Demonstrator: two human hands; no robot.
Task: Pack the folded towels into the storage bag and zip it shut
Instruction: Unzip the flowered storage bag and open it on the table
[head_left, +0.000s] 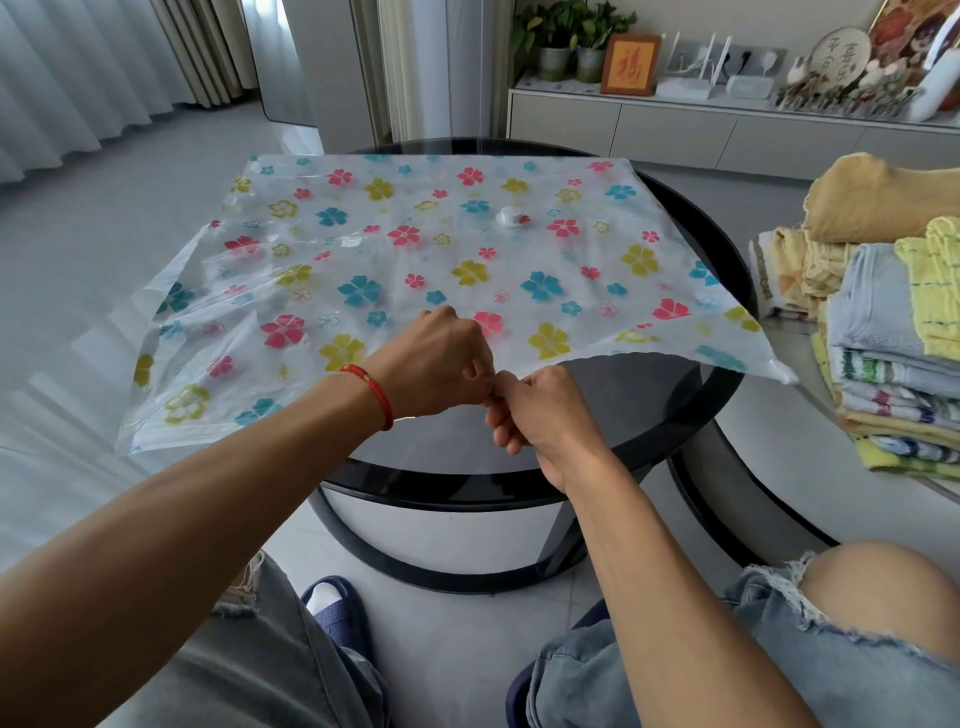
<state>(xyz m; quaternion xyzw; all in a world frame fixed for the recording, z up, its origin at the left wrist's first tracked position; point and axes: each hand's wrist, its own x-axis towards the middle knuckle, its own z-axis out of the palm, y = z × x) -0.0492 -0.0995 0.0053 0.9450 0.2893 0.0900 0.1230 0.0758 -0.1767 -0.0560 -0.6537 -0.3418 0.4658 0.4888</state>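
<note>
A clear plastic storage bag (415, 249) printed with coloured flowers lies flat over a round black table (691, 415); a white valve cap (509, 215) sits on its top. My left hand (436, 364) and my right hand (540, 415) meet at the bag's near edge, each pinching the plastic there. To the right of that grip the near edge is lifted off the table. Folded towels (883, 364) in yellow, grey-blue and stripes are stacked at the right on a second, lighter table.
A low cabinet (675, 130) with plants, a framed picture and ornaments runs along the back wall. Curtains hang at the far left. My knees and a blue slipper (337, 613) are below the table edge.
</note>
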